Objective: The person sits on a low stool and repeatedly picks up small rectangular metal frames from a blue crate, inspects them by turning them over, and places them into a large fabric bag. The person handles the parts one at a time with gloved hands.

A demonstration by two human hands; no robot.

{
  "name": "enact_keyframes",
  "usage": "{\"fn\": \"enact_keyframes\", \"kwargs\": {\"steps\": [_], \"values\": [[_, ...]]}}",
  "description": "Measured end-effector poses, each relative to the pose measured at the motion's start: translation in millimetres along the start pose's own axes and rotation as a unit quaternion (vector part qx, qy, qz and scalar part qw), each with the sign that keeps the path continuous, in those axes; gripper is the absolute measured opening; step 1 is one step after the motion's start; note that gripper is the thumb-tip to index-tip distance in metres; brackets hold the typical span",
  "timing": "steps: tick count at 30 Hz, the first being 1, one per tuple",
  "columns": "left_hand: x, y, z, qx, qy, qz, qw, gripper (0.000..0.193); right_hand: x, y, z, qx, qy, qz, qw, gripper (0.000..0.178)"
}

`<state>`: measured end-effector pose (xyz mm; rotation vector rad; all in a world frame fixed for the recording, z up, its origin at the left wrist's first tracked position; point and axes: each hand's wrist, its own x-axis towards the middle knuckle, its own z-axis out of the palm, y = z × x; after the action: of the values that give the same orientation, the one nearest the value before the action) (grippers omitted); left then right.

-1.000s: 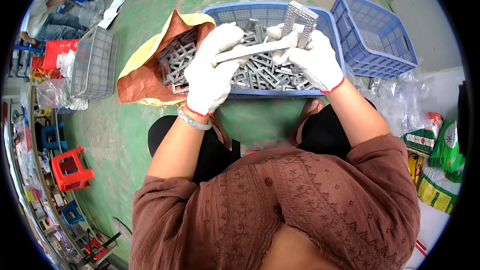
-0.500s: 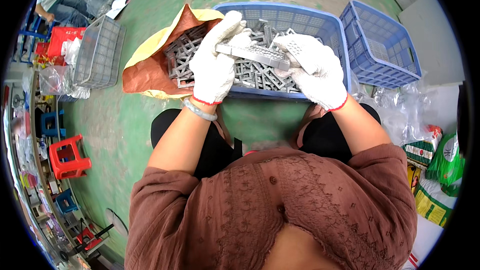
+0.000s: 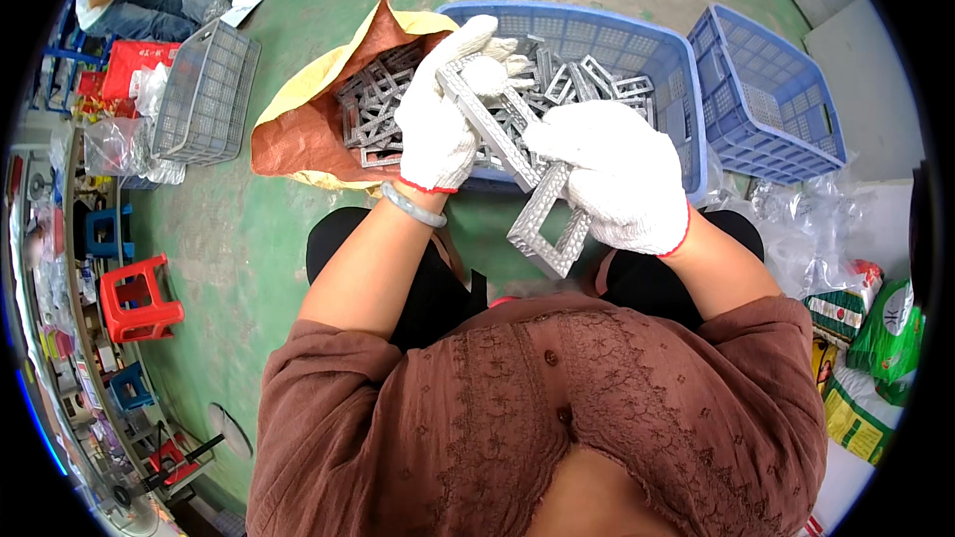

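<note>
Grasps a grey frame (image 3: 537,207) in the gloved right hand (image 3: 629,179); grasps a second frame (image 3: 489,129) in the gloved left hand (image 3: 438,124), apparently touching the first; has a blue crate (image 3: 637,45) of similar frames (image 3: 587,80) just beyond the grip, an open yellow-and-orange sack (image 3: 306,136) leftward.

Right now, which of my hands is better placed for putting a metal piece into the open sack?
Probably your left hand: it holds a metal piece nearer the sack, while your right hand, holding a metal frame, is farther away.
</note>
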<state>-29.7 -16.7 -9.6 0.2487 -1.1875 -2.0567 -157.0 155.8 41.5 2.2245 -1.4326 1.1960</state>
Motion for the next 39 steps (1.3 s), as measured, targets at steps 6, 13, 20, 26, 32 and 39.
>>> {"fn": "enact_keyframes", "kwargs": {"steps": [6,13,20,26,32,39], "values": [[1,0,6,-0.051,-0.048,-0.03,0.997,0.061,-3,-1,4,-0.015,-0.008,-0.01,1.0,0.017],[1,-1,7,-0.087,-0.052,-0.076,0.992,0.062,4,-14,3,0.005,-0.014,0.065,0.998,0.028],[-4,5,15,-0.04,-0.034,-0.102,0.993,0.056,0,-8,5,0.0,-0.04,0.032,0.999,0.032],[-7,6,17,-0.008,0.005,-0.128,0.992,0.046,-3,-6,11,0.005,-0.04,-0.001,0.999,0.008],[-8,14,18,0.097,0.064,-0.158,0.981,0.035,-14,-1,20,0.022,-0.051,0.034,0.998,0.009],[-11,20,22,0.122,0.063,-0.157,0.978,0.035,-9,-1,12,0.105,-0.076,0.055,0.99,0.013]]}}
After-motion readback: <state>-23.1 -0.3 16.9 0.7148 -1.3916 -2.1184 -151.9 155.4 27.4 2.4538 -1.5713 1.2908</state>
